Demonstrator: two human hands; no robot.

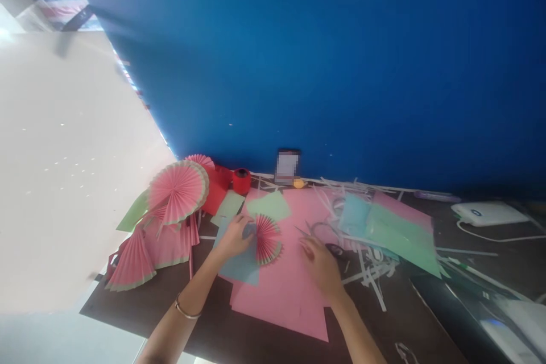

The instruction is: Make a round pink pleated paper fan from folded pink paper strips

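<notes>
My left hand (236, 237) is closed at the left edge of a small pleated paper fan (268, 240), pink with a pale green rim and spread into a half circle. Beneath that hand lies a blue-grey paper sheet (239, 267). To the right of the fan, my right hand (319, 261) hovers over pink paper (285, 301) with its fingers curled together; whatever they pinch, if anything, is too small to make out. Scissors (303, 231) with parted blades show just beyond its fingers, partly hidden by the hand.
Larger pink pleated fans (177, 190) are heaped at the left, near a red tape roll (242, 181). Paper strips (375, 273) and green sheets (396, 233) lie to the right. A white device (490, 213) with a cable stands farther right. A blue partition (319, 68) rises behind.
</notes>
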